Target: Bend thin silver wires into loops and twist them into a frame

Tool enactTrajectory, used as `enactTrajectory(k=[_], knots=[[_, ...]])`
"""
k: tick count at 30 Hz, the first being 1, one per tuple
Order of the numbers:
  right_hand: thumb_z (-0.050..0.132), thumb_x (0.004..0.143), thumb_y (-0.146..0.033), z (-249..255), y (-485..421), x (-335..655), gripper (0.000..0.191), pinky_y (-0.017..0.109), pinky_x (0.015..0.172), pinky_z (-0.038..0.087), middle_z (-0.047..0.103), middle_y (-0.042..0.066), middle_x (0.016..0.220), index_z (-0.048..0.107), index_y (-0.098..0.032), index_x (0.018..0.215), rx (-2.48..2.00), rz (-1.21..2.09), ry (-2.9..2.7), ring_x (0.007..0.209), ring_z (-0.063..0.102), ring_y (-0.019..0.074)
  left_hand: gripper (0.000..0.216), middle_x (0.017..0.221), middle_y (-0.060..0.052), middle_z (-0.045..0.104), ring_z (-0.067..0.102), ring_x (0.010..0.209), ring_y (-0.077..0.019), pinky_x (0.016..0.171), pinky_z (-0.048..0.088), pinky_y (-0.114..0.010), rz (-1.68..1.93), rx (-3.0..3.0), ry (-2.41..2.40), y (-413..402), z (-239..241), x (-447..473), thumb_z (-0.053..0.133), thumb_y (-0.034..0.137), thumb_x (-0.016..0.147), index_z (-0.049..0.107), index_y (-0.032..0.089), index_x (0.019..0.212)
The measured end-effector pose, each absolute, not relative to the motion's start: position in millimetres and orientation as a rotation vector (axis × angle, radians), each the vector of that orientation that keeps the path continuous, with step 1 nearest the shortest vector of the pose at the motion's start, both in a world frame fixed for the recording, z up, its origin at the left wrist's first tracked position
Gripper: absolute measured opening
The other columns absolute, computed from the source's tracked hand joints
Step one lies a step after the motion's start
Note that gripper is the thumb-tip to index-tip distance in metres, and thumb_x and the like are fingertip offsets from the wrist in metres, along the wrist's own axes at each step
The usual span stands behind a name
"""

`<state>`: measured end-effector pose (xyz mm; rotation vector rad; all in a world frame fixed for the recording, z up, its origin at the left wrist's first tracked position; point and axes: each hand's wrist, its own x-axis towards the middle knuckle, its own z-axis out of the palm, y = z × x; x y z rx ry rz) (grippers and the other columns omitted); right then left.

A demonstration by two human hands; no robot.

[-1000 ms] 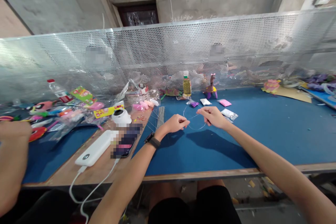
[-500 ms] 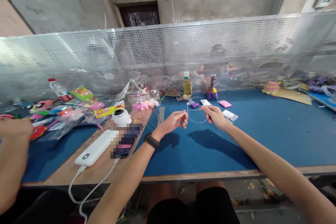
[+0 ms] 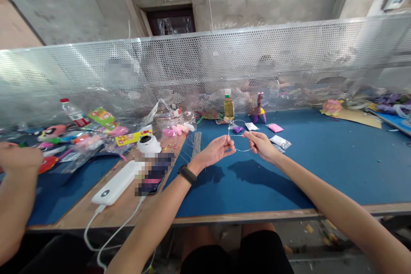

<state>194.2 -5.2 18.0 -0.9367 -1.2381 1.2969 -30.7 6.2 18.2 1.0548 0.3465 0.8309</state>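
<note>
At centre frame, my left fingers (image 3: 222, 141) and right fingers (image 3: 252, 138) pinch closed on a thin, silvery wire loop (image 3: 236, 135), probably light, springy, best held along its straight stretch.

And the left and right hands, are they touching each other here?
Apart. The head view shows blue tabletop between the fingertips of the left hand and the right hand, with thin wire spanning the gap.

Compared with one second earlier, the looped wire (image 3: 236, 135) sits higher, its crossing stretch nearly level rather than slanted; the left hand (image 3: 218, 150) now pinches with raised thumb and forefinger, the lower fingers (image 3: 230, 152) less tightly gathered.
</note>
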Motion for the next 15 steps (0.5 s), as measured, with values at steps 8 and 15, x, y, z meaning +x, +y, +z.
enactTrajectory(k=[8, 15], knots=[[0.081, 0.070, -0.064, 17.5, -4.2, 195.1, 0.053, 0.019, 0.033, 0.028, 0.049, -0.009, 0.049, 0.069, -0.016, 0.087, -0.922, 1.278, -1.240, 0.034, 0.041, 0.0054, 0.032, 0.093, -0.006, 0.072, 0.070, 0.083, -0.0133, 0.092, 0.055, -0.032, 0.875, 1.007, 0.403, 9.6, 11.3, -29.8, 0.081, 0.033, 0.085, 0.066, 0.015, 0.107], [0.081, 0.072, -0.063, 14.4, -2.8, 194.1, 0.050, 0.020, 0.033, 0.029, 0.050, -0.008, 0.048, 0.069, -0.017, 0.086, -0.918, 1.315, -1.251, 0.034, 0.042, 0.0064, 0.033, 0.078, 0.000, 0.068, 0.065, 0.068, -0.0083, 0.085, 0.055, -0.027, 0.943, 1.009, 0.434, 9.4, 9.1, -25.1, 0.081, 0.040, 0.085, 0.064, 0.015, 0.097]])
